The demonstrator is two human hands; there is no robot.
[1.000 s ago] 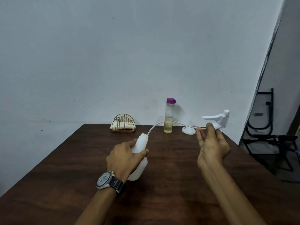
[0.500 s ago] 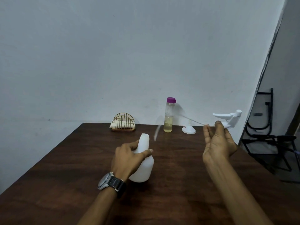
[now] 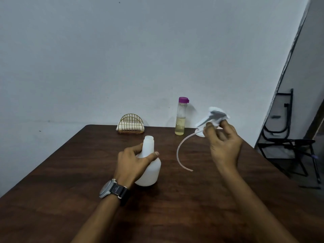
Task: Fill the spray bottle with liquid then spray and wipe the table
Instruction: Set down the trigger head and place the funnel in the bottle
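Gripping the spray bottle point(image 3: 149, 170), left hand point(image 3: 134, 165), right hand point(image 3: 225, 146) raised, fingers point(image 3: 209, 130) pinching the spray head point(image 3: 217, 116)

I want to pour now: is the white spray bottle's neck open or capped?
Open. The spray bottle stands upright, neck bare; the right hand holds the spray head, tube outside the bottle.

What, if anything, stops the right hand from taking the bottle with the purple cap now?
Probably not yet: the right hand holds the spray head with its tube. The purple-capped bottle stands just to its left with nothing between, so the way looks free once that hand is emptied.
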